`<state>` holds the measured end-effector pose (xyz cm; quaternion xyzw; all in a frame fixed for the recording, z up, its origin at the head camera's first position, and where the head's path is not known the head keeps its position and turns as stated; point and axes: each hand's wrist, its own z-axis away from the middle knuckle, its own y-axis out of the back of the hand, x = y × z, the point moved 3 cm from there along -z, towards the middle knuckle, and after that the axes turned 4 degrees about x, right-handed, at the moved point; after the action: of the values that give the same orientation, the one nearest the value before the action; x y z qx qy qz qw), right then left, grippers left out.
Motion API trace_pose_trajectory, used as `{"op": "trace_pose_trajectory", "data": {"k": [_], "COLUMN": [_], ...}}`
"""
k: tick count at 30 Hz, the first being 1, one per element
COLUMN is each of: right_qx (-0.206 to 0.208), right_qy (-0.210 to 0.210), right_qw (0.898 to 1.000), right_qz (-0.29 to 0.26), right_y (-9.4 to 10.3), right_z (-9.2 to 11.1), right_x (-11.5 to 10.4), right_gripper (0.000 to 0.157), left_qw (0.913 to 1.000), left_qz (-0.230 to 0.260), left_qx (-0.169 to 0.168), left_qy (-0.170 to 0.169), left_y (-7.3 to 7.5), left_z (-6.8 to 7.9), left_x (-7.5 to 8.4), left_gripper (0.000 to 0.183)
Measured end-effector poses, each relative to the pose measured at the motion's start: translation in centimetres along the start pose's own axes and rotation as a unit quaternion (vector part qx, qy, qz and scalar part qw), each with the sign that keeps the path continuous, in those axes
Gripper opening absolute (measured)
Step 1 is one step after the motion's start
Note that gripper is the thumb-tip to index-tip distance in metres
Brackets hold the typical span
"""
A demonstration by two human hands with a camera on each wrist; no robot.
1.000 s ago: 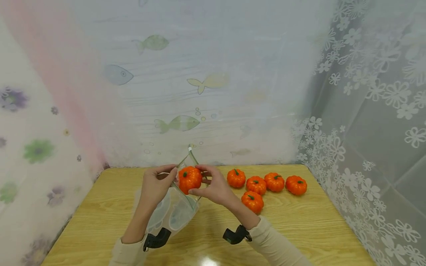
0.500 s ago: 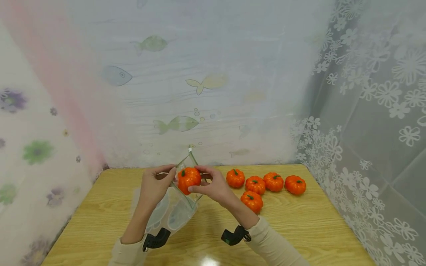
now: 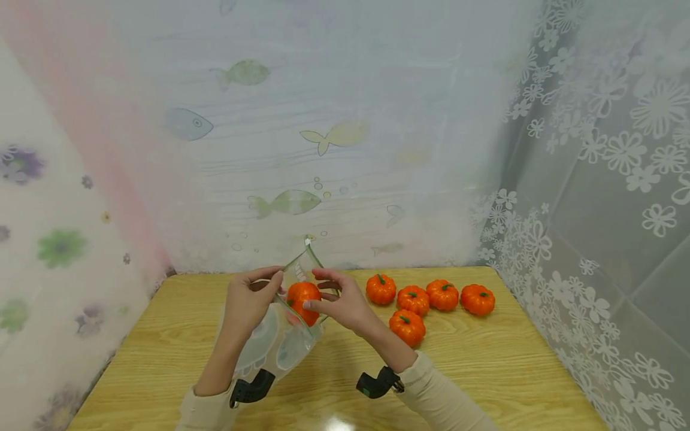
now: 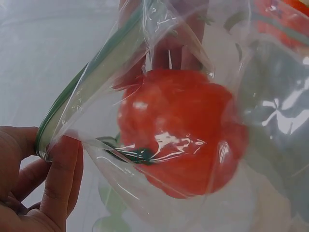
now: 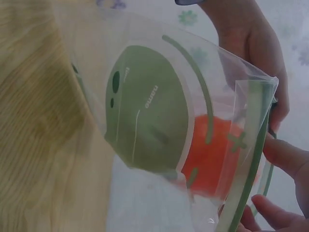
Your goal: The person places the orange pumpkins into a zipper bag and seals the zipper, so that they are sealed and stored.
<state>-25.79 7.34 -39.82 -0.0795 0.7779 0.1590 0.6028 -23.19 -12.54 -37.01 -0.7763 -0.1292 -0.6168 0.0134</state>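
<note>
A small orange pumpkin (image 3: 304, 301) with a dark green stem sits inside the mouth of a clear zip bag (image 4: 270, 121). The bag has a green-edged opening and printed grey-green shapes. My left hand (image 3: 251, 302) pinches the bag's rim on the left side, thumb and fingers either side of the edge. My right hand (image 3: 345, 302) is at the right of the opening, fingers spread and loosely bent. Its thumb lies by the pumpkin's near side; in the left wrist view, fingertips touch or nearly touch the pumpkin. Part of the pumpkin is behind the rim.
Several more orange pumpkins, such as a near one (image 3: 406, 327) and a far right one (image 3: 477, 300), rest on the wooden table (image 3: 458, 377) to the right of the bag. Behind the table hangs a fish-print curtain (image 3: 345, 179).
The pumpkin has slid lower into the bag, and its stem has turned downward to the left. My right fingers have loosened from around it. The left hand keeps its grip on the rim.
</note>
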Motion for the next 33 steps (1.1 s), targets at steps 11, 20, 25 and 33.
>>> {"op": "trace_pose_trajectory", "data": {"k": [11,20,25,33], "right_qx": [0.028,0.094,0.164,0.281], "right_qy": [0.023,0.112,0.114,0.065], "right_qw": [0.998,0.983,0.976,0.955], "right_qz": [-0.055,-0.108,-0.091,-0.064], "right_y": [0.2,2.8,5.3,10.3], "right_z": [0.2,1.1,2.2,5.5], "right_x": [-0.1,0.2,2.6,8.5], "right_gripper": [0.051,0.045,0.038,0.035], "left_qw": [0.9998,0.9994,0.9992,0.9993], "left_qz": [0.016,0.031,0.037,0.033], "left_qx": [0.006,0.012,0.012,0.002], "left_qy": [0.004,0.0,0.002,0.02], "left_y": [0.1,0.3,0.4,0.8], "left_z": [0.0,0.0,-0.3,-0.6], "left_x": [-0.2,-0.2,-0.3,-0.5], "left_gripper": [0.025,0.026,0.027,0.03]}}
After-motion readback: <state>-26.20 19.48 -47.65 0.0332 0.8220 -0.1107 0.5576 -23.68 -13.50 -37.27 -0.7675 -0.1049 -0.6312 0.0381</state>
